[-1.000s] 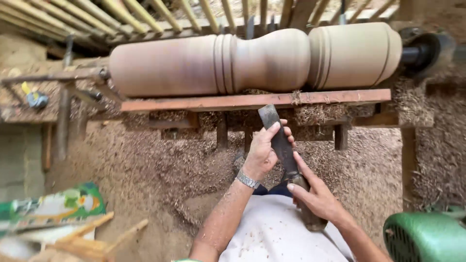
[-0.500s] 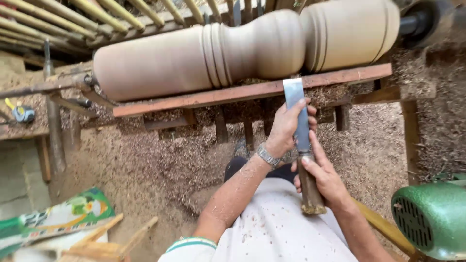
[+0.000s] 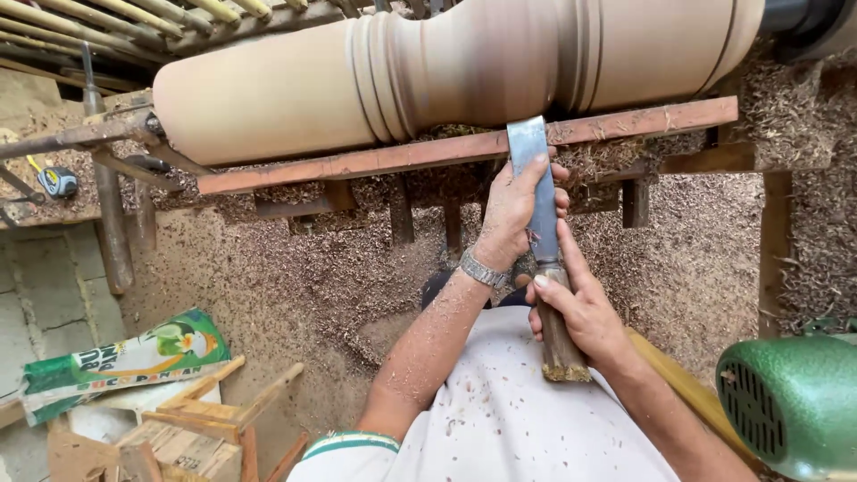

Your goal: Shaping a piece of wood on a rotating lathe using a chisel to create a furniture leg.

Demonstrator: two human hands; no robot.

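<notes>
A large turned wooden column (image 3: 446, 76) with rings and a waist lies across a lathe at the top. Below it runs a reddish tool rest bar (image 3: 375, 161). A wide flat chisel (image 3: 536, 178) lies on that bar, its steel blade pointing at the column. My left hand (image 3: 513, 210) wraps the blade just below the bar; a metal watch is on that wrist. My right hand (image 3: 580, 308) grips the chisel's wooden handle (image 3: 562, 353) close to my white shirt.
Wood shavings cover the floor (image 3: 295, 286). A green motor housing (image 3: 794, 402) sits at the lower right. At the lower left lie a printed green bag (image 3: 125, 357) and wooden scraps (image 3: 205, 419). A yellow tape measure (image 3: 58, 181) rests at the left. Turned spindles (image 3: 116, 18) are stacked top left.
Both hands have carried the chisel up from a slanted hold below the bar; its blade now lies on the tool rest near the column. The view has moved closer.
</notes>
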